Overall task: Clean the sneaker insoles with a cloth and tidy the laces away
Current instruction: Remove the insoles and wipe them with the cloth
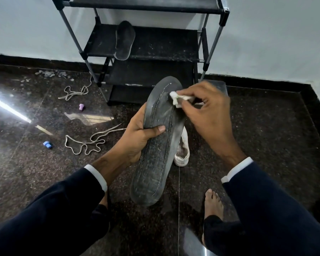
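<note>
Nearest: bare foot (213,204) on the dark polished floor (266,130), dark sleeves w/ white cuffs either side. L hand (137,137) grips a dark insole (158,137) at mid-length, thumb across its stitched face, heel end toward the camera. R hand (209,111) pinches a small white cloth (175,97) vs the insole's toe end. A white sneaker (182,152) sits on the floor just behind the insole, partly hidden by it. To the L: one lace (85,145) loose on the floor, a blue cap (48,144) and purple cap (81,106) nearby, second lace (76,93) farther back. Farthest: black shoe rack (142,45) by the wall, second insole (124,40) lying on its middle shelf.
</note>
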Demonstrator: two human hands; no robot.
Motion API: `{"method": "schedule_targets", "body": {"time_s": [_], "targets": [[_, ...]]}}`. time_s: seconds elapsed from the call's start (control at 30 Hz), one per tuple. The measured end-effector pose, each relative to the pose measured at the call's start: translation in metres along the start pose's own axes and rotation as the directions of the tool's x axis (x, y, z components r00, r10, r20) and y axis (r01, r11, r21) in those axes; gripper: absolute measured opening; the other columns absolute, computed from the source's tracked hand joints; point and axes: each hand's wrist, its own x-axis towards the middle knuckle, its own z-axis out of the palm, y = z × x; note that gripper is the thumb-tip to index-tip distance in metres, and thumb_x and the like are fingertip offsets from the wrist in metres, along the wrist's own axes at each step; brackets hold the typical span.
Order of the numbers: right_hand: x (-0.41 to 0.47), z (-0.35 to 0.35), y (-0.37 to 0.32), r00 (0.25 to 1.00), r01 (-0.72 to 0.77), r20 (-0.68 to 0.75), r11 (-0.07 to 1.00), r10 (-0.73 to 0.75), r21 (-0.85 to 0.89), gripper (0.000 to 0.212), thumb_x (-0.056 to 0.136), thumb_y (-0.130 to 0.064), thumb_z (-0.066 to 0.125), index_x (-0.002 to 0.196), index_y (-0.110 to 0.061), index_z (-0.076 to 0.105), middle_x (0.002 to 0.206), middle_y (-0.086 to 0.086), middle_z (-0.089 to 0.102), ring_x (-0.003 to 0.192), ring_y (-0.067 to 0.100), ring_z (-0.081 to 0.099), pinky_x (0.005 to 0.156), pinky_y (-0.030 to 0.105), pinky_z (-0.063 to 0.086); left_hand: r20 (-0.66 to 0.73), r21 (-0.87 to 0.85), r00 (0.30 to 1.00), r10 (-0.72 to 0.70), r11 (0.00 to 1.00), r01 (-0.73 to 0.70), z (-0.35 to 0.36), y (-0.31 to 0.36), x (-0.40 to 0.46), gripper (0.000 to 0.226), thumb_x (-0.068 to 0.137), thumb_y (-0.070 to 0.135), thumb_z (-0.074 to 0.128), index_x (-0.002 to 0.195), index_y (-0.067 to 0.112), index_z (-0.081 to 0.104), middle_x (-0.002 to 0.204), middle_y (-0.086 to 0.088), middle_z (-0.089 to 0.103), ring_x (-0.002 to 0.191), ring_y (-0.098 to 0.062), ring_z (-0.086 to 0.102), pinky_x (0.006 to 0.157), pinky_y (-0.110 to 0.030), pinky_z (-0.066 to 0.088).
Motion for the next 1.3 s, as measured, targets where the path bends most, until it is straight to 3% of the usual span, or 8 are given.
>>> {"method": "schedule_targets", "body": {"time_s": [0.1,0.23,0.37,0.53,0.73,0.9,1.0,1.3], "targets": [[0.000,-0.004,-0.008,0.999,-0.038,0.025,0.991,0.035,0.125,0.017,0.085,-0.009,0.079,0.102,-0.012,0.079,0.094,0.000,0.071,0.085,0.008,0.065,0.074,0.017,0.050,-0.009,-0.028,1.000,-0.001,1.000,0.001,0.000,-0.001,0.002,0.066,0.085,-0.016,0.061,0.144,0.008,0.044,0.120,-0.008,0.065,0.111,-0.019,0.064,0.093,-0.032,0.055],[-0.008,0.006,-0.013,0.886,0.262,0.400,0.965,-0.235,-0.013,0.018,0.085,-0.007,0.077,0.103,-0.009,0.078,0.096,0.003,0.067,0.088,0.014,0.063,0.075,0.031,0.054,0.031,-0.045,0.999,-0.018,0.999,0.020,0.004,-0.003,0.000,0.065,0.081,-0.010,0.062,0.141,0.008,0.045,0.116,-0.009,0.064,0.110,-0.022,0.062,0.091,-0.032,0.055],[-0.006,0.009,-0.010,0.891,0.345,0.352,0.931,-0.286,-0.118,0.012,0.086,-0.006,0.072,0.097,-0.005,0.076,0.093,0.006,0.064,0.088,0.019,0.060,0.076,0.035,0.052,0.075,-0.002,0.997,-0.004,1.000,0.004,0.002,0.002,0.000,0.059,0.086,-0.019,0.059,0.138,0.008,0.046,0.110,-0.005,0.065,0.104,-0.017,0.064,0.088,-0.030,0.055],[0.001,-0.005,0.002,0.979,0.153,0.157,0.978,-0.131,-0.140,0.012,0.087,-0.006,0.075,0.099,-0.007,0.078,0.094,0.004,0.067,0.084,0.012,0.062,0.074,0.030,0.055,0.109,0.028,0.994,-0.028,0.999,0.025,0.005,0.001,-0.004,0.064,0.085,-0.014,0.061,0.143,0.005,0.043,0.123,-0.012,0.063,0.113,-0.022,0.063,0.094,-0.032,0.054],[0.006,-0.013,-0.002,0.981,-0.192,0.066,0.947,0.181,0.256,0.016,0.081,-0.008,0.082,0.096,-0.013,0.080,0.093,0.000,0.075,0.086,0.009,0.070,0.079,0.028,0.057,0.038,-0.002,0.998,-0.047,0.999,0.047,0.002,0.000,-0.001,0.065,0.082,-0.011,0.063,0.140,0.014,0.049,0.122,-0.010,0.065,0.113,-0.022,0.064,0.096,-0.035,0.055],[-0.008,0.005,-0.015,0.900,0.171,0.402,0.985,-0.166,0.025,0.016,0.082,-0.005,0.079,0.098,-0.009,0.078,0.093,0.002,0.068,0.085,0.012,0.064,0.075,0.031,0.055,0.083,-0.003,0.995,-0.061,0.998,0.061,0.006,-0.003,-0.002,0.065,0.082,-0.013,0.060,0.142,0.008,0.044,0.119,-0.012,0.062,0.112,-0.021,0.062,0.092,-0.030,0.055],[-0.012,0.016,-0.013,0.921,0.248,0.325,0.967,-0.217,-0.055,0.014,0.084,-0.004,0.074,0.097,-0.008,0.077,0.092,0.003,0.065,0.084,0.015,0.062,0.074,0.035,0.054,0.100,0.025,0.994,-0.046,0.999,0.044,0.007,-0.001,-0.002,0.063,0.084,-0.011,0.059,0.143,0.006,0.042,0.121,-0.015,0.061,0.116,-0.026,0.061,0.097,-0.037,0.054],[0.004,0.002,-0.006,0.996,0.032,-0.075,0.994,-0.039,-0.100,0.011,0.084,-0.008,0.079,0.095,-0.010,0.079,0.093,0.002,0.070,0.081,0.007,0.063,0.074,0.018,0.052,0.181,0.119,0.975,-0.125,0.987,0.105,0.025,-0.008,-0.016,0.071,0.087,-0.011,0.062,0.150,0.011,0.037,0.139,-0.015,0.058,0.128,-0.026,0.058,0.106,-0.039,0.049]]}}
